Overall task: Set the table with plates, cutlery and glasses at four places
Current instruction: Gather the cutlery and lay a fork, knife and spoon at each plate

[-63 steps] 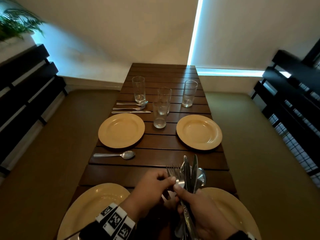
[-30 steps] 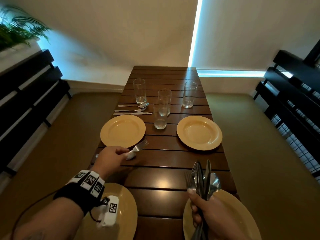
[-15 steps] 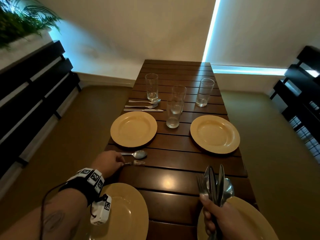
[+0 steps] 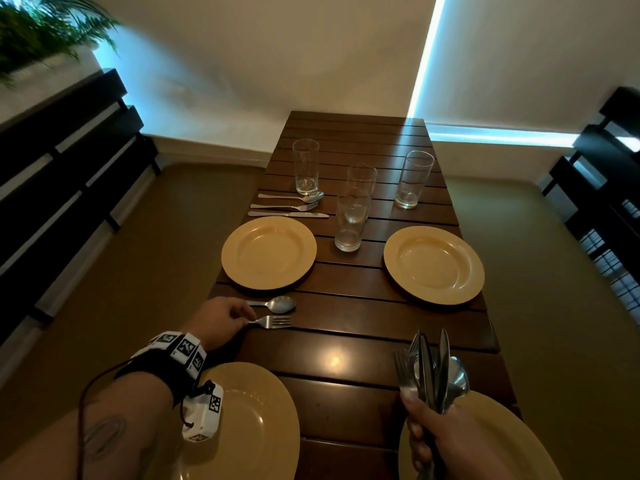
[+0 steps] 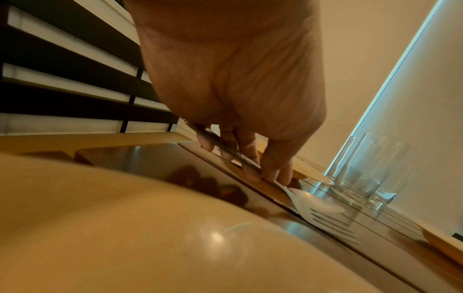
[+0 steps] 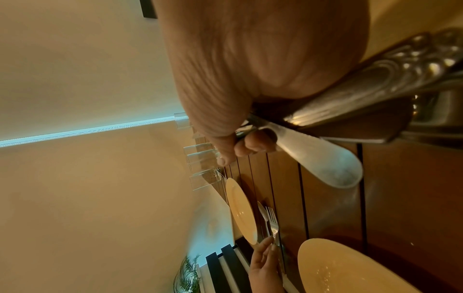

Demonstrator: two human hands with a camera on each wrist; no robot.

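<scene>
My left hand [image 4: 225, 318] pinches the handle of a fork [image 4: 275, 321] that lies flat on the wooden table [image 4: 346, 344], just below a spoon [image 4: 280, 303]. In the left wrist view the fingers [image 5: 275, 168] curl round the fork [image 5: 325, 220] handle. My right hand [image 4: 436, 434] grips a bundle of cutlery [image 4: 433, 372], forks, knives and spoons, upright above the near right plate [image 4: 512, 441]. Three more yellow plates sit at near left [image 4: 263, 424], far left [image 4: 269, 252] and far right [image 4: 433, 265]. A knife, fork and spoon set [image 4: 287, 206] lies beyond the far left plate.
Several empty glasses stand at the table's far half: one far left [image 4: 305, 167], two in the middle [image 4: 353, 220], one right [image 4: 414, 179]. Dark slatted benches [image 4: 62, 161] run along both sides. A potted plant [image 4: 38, 29] is at top left.
My left hand took a fork from the bundle, carried it left and laid it on the table below the spoon. The right hand keeps holding the bundle over the near right plate.
</scene>
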